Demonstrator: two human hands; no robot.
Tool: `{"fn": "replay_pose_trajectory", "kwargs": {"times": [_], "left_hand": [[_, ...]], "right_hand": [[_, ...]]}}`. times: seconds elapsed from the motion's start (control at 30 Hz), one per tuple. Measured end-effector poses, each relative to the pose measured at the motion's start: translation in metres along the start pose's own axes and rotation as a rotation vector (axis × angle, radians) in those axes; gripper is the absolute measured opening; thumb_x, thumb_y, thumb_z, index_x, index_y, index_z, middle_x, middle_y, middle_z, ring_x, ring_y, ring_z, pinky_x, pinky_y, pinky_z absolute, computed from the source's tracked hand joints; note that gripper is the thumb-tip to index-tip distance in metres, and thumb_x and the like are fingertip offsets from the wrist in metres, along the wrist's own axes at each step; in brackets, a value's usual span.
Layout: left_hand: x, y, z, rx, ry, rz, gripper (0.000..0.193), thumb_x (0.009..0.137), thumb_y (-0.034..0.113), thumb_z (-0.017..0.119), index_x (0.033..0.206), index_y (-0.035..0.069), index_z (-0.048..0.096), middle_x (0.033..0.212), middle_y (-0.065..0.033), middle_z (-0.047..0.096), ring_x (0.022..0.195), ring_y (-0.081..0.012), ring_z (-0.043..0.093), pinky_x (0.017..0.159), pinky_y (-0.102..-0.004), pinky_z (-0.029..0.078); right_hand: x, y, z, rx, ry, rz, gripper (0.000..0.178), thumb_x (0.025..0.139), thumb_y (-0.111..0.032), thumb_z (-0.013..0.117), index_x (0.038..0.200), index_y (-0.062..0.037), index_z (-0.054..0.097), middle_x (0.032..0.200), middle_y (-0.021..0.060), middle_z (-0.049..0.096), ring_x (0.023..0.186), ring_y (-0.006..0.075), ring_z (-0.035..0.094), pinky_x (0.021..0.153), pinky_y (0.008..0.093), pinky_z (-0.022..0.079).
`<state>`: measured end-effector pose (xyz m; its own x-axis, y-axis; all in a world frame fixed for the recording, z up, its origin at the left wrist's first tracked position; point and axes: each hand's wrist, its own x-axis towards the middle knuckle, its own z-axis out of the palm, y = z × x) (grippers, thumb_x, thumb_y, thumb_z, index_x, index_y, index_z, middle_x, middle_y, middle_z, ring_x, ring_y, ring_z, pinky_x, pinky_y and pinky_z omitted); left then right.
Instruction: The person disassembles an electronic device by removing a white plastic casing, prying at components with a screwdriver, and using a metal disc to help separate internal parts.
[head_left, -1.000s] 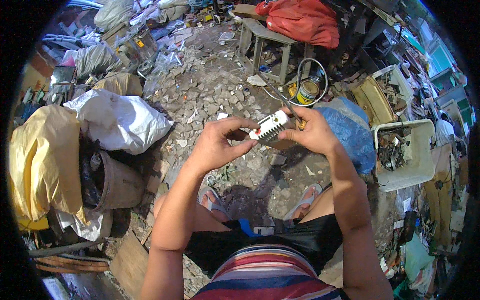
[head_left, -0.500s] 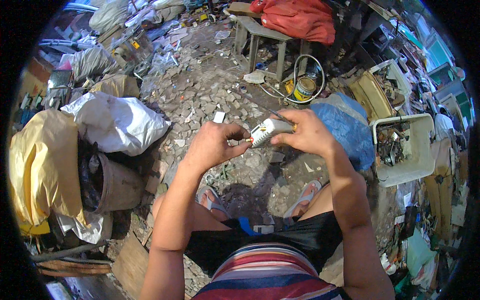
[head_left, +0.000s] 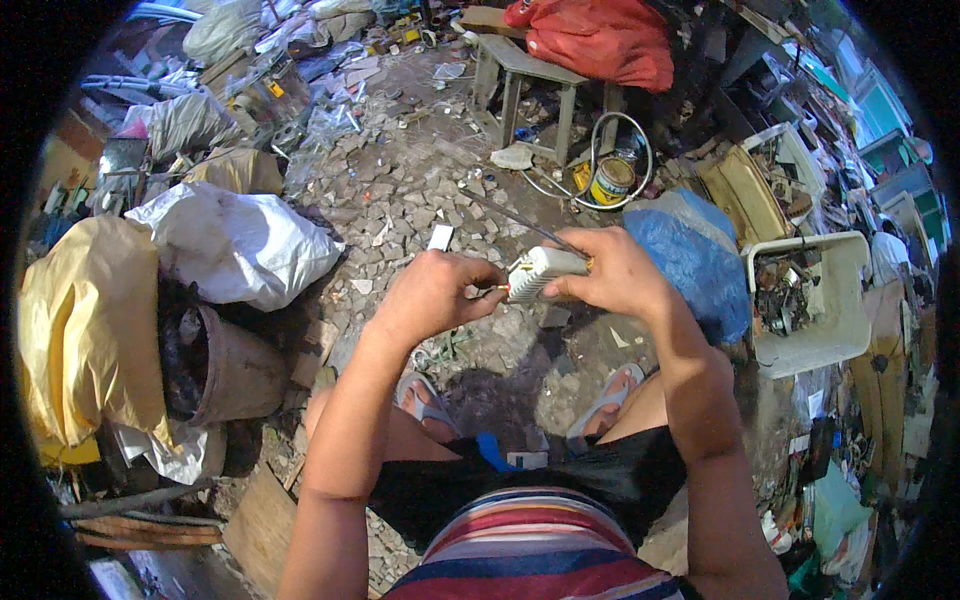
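My right hand (head_left: 618, 268) grips a small white plastic box with ribbed sides (head_left: 545, 270), holding it by its right end. The same hand also holds a thin dark metal rod (head_left: 515, 217) that sticks out past the box toward the far left; its other end is hidden in my palm. My left hand (head_left: 435, 293) pinches, with thumb and forefinger, a tiny red-and-yellow piece (head_left: 505, 288) at the box's left end. It looks like a wire end, though it is too small to be sure.
Broken rubble (head_left: 410, 200) covers the ground ahead. Left lie a white sack (head_left: 240, 240), a yellow sack (head_left: 85, 330) and a bucket (head_left: 245, 370). Right are a blue bag (head_left: 685, 260) and a cream bin (head_left: 815, 345) holding scrap. A wooden stool (head_left: 530, 68) with a red sack (head_left: 600, 45) stands beyond.
The box has tilted a little and shifted slightly right. The rod now shows longer beyond the box, pointing to the far left. Both hands keep their hold.
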<state>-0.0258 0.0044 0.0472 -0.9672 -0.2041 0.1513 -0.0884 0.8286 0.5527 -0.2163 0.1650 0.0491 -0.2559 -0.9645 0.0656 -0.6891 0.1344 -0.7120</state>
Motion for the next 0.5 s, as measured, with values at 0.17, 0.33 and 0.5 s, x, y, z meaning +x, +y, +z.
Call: {"fn": "replay_pose_trajectory", "kwargs": {"times": [0.17,0.33,0.5], "left_hand": [[-0.001,-0.003,0.005,0.04,0.018,0.015,0.016,0.074,0.019,0.071,0.086,0.01,0.069,0.079,-0.0092,0.069,0.07,-0.0262,0.067,0.066,-0.035,0.054],[-0.003,0.001,0.013,0.165,-0.001,-0.075,0.02,0.071,0.019,0.069,0.089,0.011,0.064,0.081,-0.0089,0.069,0.072,-0.0269,0.067,0.066,-0.0369,0.054],[-0.003,-0.002,0.017,0.205,0.068,-0.076,0.022,0.072,0.02,0.068,0.092,0.011,0.064,0.08,-0.0093,0.068,0.072,-0.027,0.067,0.066,-0.0376,0.054]], "right_hand": [[0.001,-0.009,-0.001,0.06,-0.053,0.089,0.042,0.066,-0.03,0.079,0.099,-0.0077,0.065,0.084,0.0175,0.066,0.08,0.0336,0.065,0.069,0.039,0.049],[0.002,-0.005,0.007,-0.024,-0.016,0.05,0.044,0.065,-0.031,0.08,0.101,-0.0073,0.065,0.083,0.018,0.066,0.08,0.0323,0.066,0.068,0.0376,0.049],[0.002,-0.003,0.01,0.022,0.016,0.122,0.047,0.065,-0.032,0.08,0.102,-0.0071,0.065,0.086,0.0172,0.067,0.081,0.0312,0.067,0.071,0.0373,0.05]]}}
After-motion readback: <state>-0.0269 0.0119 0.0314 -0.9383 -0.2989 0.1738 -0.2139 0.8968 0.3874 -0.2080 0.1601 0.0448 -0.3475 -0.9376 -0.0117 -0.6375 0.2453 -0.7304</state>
